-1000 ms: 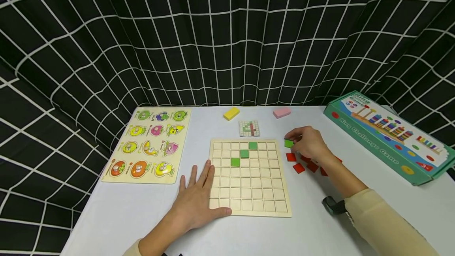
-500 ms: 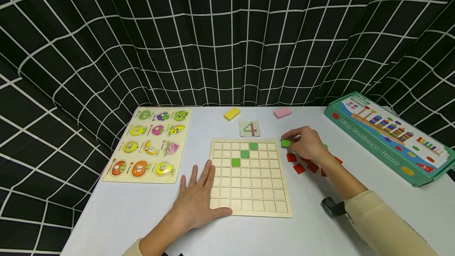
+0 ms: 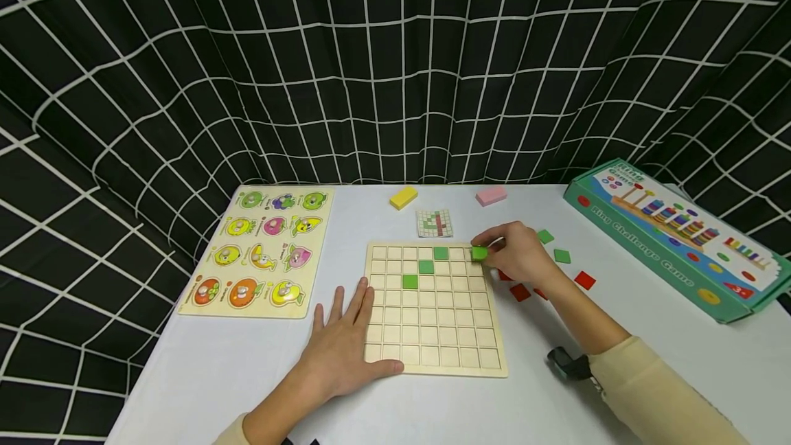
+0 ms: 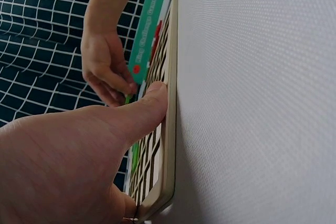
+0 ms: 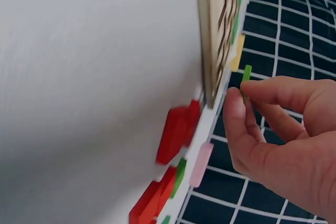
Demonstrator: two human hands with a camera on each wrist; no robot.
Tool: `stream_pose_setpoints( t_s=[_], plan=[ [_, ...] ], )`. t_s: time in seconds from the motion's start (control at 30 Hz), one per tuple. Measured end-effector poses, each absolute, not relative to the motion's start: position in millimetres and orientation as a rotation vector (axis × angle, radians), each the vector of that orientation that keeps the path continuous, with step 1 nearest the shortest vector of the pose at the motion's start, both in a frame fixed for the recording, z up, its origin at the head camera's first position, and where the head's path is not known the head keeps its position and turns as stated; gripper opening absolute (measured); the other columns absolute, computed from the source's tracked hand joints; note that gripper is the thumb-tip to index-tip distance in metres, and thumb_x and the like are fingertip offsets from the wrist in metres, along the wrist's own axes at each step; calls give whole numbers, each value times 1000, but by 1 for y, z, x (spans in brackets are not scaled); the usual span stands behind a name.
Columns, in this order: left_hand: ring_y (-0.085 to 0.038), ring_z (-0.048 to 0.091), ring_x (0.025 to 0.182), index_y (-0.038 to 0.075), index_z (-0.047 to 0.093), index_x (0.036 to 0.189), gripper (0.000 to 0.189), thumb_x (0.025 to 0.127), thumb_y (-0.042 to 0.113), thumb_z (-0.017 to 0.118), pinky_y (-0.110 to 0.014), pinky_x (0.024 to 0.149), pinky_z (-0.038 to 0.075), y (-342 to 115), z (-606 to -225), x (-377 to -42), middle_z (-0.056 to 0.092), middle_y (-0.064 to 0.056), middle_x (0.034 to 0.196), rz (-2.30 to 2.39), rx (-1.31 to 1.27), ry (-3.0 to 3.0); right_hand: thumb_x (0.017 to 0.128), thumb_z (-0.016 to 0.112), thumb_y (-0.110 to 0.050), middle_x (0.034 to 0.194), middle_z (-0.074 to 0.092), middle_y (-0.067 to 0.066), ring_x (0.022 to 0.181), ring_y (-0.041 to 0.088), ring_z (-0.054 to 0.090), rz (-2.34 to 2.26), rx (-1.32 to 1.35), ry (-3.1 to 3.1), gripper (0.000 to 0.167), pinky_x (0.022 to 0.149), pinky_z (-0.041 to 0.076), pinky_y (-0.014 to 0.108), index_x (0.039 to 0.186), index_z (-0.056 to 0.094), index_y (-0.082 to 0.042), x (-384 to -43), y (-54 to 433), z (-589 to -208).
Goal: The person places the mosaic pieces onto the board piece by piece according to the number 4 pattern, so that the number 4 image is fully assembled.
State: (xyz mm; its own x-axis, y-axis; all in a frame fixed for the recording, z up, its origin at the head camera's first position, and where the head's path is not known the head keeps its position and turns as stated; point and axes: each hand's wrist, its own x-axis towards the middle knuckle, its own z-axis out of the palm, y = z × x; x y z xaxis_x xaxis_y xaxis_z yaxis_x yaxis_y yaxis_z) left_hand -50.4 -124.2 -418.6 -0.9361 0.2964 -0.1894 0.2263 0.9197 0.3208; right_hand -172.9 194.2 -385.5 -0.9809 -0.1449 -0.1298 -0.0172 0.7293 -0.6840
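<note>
Between thumb and fingers, my right hand [image 3: 518, 253] pinches a green square tile [image 3: 478, 253] over the top right corner of the wooden grid board [image 3: 435, 376]. In the right wrist view the pinched tile [image 5: 247, 73] shows edge-on. Three green tiles lie in a diagonal on the board, the lowest green tile [image 3: 410, 281] towards the left. My left hand [image 3: 336, 352] lies spread at the board's lower left, fingertips along its left edge and thumb on its front edge. In the left wrist view that thumb [image 4: 149, 106] rests on the rim.
Loose red tiles [image 3: 584, 280] and green tiles [image 3: 562, 255] lie right of the board, partly hidden by my right arm. A pattern card [image 3: 434, 223], yellow block [image 3: 404, 198] and pink block [image 3: 491, 196] sit behind it. A fruit puzzle [image 3: 259, 253] lies left, a game box [image 3: 673, 239] right.
My right hand has carried the green tile left from the loose tiles to over the board's corner, uncovering more green tiles behind it. The left hand has stayed in place.
</note>
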Motion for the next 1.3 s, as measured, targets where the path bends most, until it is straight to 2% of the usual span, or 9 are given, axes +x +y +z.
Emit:
stream_pose_setpoints(
  t_s=[0.1, 0.33, 0.53, 0.83, 1.07, 1.3],
  plan=[
    [-48, 13, 159, 7, 20, 167, 124, 80, 80, 69, -76, 119, 16, -124, -418, -51, 7, -6, 177, 440, 390, 2841, 87, 73, -2, 103, 70, 16, 91, 28, 61, -1094, -118, 2744, 29, 58, 54, 32, 116, 79, -6, -170, 188, -384],
    [-48, 12, 159, 7, 19, 167, 125, 80, 80, 69, -76, 119, 15, -123, -418, -52, 7, -6, 177, 439, 394, 2840, 85, 76, -1, 97, 72, 10, 92, 25, 61, -1069, -157, 2743, 28, 70, 50, 30, 112, 80, -7, -163, 171, -379],
    [-48, 13, 159, 7, 19, 167, 125, 80, 80, 69, -76, 119, 16, -123, -418, -52, 7, -6, 177, 439, 397, 2846, 81, 75, 4, 88, 71, 7, 86, 22, 62, -1100, -221, 2736, 29, 70, 48, 31, 106, 80, -8, -157, 156, -380],
    [-47, 13, 159, 7, 18, 167, 125, 79, 81, 68, -75, 120, 16, -123, -418, -52, 7, -6, 177, 434, 391, 2844, 79, 79, 4, 87, 71, 5, 82, 18, 63, -1093, -303, 2705, 26, 77, 51, 31, 100, 80, -10, -152, 132, -383],
    [-47, 12, 160, 8, 18, 167, 124, 80, 81, 67, -75, 120, 16, -124, -417, -53, 6, -6, 177, 412, 394, 2844, 77, 75, 9, 86, 70, 4, 78, 14, 60, -1084, -374, 2651, 28, 75, 52, 29, 98, 79, -7, -149, 108, -389],
    [-48, 13, 159, 6, 19, 167, 124, 80, 80, 69, -76, 119, 16, -125, -418, -52, 8, -7, 177, 423, 399, 2845, 74, 80, 10, 82, 70, 1, 74, 11, 60, -1055, -429, 2627, 27, 73, 52, 26, 94, 78, -8, -145, 87, -393]
  ],
)
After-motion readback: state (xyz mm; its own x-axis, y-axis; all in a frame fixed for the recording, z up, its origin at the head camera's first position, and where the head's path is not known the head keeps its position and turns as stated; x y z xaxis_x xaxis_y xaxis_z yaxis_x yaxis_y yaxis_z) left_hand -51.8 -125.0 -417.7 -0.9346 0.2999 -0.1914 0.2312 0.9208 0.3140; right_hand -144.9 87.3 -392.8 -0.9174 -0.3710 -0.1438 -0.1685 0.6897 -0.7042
